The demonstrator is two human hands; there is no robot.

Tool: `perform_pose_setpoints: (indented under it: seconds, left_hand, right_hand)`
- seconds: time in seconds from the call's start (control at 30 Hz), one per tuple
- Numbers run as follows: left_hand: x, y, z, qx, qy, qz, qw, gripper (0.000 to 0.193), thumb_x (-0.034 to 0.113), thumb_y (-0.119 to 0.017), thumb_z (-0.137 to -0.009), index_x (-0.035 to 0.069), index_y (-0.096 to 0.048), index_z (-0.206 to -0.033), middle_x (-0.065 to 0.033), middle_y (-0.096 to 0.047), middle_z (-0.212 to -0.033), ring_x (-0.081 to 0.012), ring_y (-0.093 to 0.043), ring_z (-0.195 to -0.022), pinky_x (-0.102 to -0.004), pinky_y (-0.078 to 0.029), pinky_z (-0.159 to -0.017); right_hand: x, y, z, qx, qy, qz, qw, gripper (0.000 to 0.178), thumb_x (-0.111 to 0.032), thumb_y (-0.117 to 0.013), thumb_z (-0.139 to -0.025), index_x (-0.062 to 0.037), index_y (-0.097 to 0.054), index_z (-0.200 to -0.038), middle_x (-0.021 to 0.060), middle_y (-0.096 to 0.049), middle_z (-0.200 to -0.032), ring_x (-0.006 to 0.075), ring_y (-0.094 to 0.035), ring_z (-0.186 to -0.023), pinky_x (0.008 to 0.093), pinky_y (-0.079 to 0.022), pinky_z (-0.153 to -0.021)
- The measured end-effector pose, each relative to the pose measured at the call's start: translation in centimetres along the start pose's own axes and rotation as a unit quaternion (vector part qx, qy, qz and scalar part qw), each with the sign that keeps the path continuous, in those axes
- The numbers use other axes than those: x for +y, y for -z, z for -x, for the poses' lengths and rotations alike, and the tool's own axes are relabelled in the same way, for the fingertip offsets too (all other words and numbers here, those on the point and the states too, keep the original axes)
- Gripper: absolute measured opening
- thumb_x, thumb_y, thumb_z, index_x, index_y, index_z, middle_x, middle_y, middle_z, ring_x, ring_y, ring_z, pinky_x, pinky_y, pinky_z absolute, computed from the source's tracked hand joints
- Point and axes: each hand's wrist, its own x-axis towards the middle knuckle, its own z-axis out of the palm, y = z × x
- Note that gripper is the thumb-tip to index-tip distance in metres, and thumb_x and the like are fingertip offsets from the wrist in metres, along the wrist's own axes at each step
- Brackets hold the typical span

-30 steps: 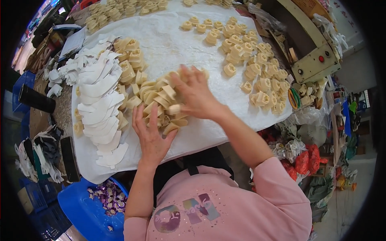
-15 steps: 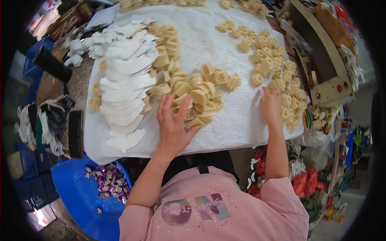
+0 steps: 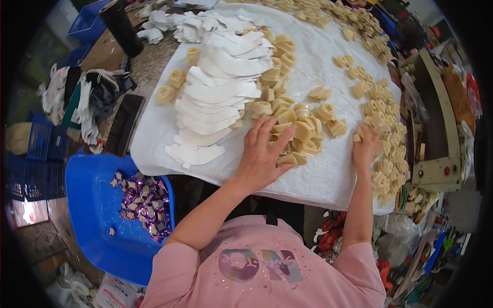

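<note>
My left hand (image 3: 261,158) lies over a heap of cream-coloured moulded pieces (image 3: 303,129) at the middle of the table, its fingers spread and touching the near-left side of the heap. Under the palm, part of the heap is hidden. My right hand (image 3: 365,148) is at the left edge of a band of small ring-like cream pieces (image 3: 385,120). Its fingers are curled, and a small cream piece (image 3: 357,137) shows at the thumb, apparently gripped. Left of the heap, overlapping curved white strips (image 3: 215,92) lie in a long row.
A white cloth (image 3: 318,179) covers the table. More cream pieces (image 3: 370,33) lie along the far edge. At lower left stands a blue tub (image 3: 90,205) with purple-and-grey bits. A brush (image 3: 123,123) and a black cylinder (image 3: 120,28) are on the left; a metal frame (image 3: 436,169) stands right.
The whole view has shifted and turned, so the table sits further right. My right hand has closed in on the pieces at the right. My left hand stays on the heap.
</note>
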Motion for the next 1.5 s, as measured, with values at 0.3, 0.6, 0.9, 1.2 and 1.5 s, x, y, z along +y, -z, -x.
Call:
perform_pose_setpoints:
  seconds: [0.3, 0.6, 0.9, 1.2, 1.5]
  left_hand:
    - [-0.1, 0.3, 0.2, 0.006, -0.011, -0.009, 1.000, 0.091, 0.021, -0.085, -0.056, 0.017, -0.042, -0.136, -0.0191, -0.031, -0.136, -0.0415, -0.025, -0.131, -0.0495, -0.025, -0.106]
    - [0.3, 0.1, 0.1, 0.011, 0.003, -0.042, 0.999, 0.089, 0.021, -0.085, -0.056, 0.018, -0.044, -0.135, -0.0187, -0.030, -0.137, -0.0398, -0.025, -0.131, -0.0499, -0.023, -0.104]
    - [0.1, 0.1, 1.3, 0.063, -0.013, -0.058, 0.996, 0.082, 0.022, -0.081, -0.061, 0.016, -0.045, -0.134, -0.0206, -0.031, -0.135, -0.0413, -0.029, -0.128, -0.0496, -0.025, -0.101]
    - [0.1, 2.4, 6.7, 0.122, -0.007, -0.009, 0.992, 0.060, 0.010, -0.072, -0.065, 0.009, -0.054, -0.123, -0.0179, -0.041, -0.127, -0.0381, -0.038, -0.122, -0.0456, -0.030, -0.101]
    - [-4.1, 9.0, 11.7, 0.132, 0.156, -0.189, 0.961, 0.046, 0.004, -0.068, -0.066, 0.007, -0.060, -0.112, -0.0142, -0.049, -0.125, -0.0333, -0.044, -0.119, -0.0430, -0.031, -0.100]
  right_hand:
    - [-8.8, 1.6, 1.0, -0.072, 0.030, -0.386, 0.919, 0.041, -0.020, -0.053, -0.089, -0.0068, -0.051, -0.127, 0.0142, -0.048, -0.129, 0.0276, -0.043, -0.122, 0.0359, -0.032, -0.104]
    - [-15.5, 3.1, -0.1, -0.139, 0.246, -0.128, 0.951, 0.056, -0.043, -0.050, -0.089, -0.0177, -0.042, -0.139, 0.0053, -0.033, -0.147, 0.0398, -0.015, -0.138, 0.0553, -0.008, -0.111]
    - [-15.1, 2.1, -1.5, -0.124, 0.237, -0.244, 0.932, 0.049, -0.016, -0.057, -0.082, -0.0136, -0.050, -0.130, 0.0075, -0.046, -0.138, 0.0246, -0.034, -0.134, 0.0488, -0.011, -0.110]
    - [-14.3, 5.3, 2.9, -0.011, 0.180, -0.407, 0.896, 0.031, 0.003, -0.057, -0.080, -0.0058, -0.059, -0.110, 0.0097, -0.064, -0.104, 0.0242, -0.060, -0.104, 0.0352, -0.038, -0.097]
    - [-20.4, 5.7, 10.5, -0.108, 0.350, -0.395, 0.843, 0.036, 0.008, -0.064, -0.065, -0.0037, -0.060, -0.099, 0.0114, -0.060, -0.093, 0.0320, -0.056, -0.087, 0.0383, -0.046, -0.077]
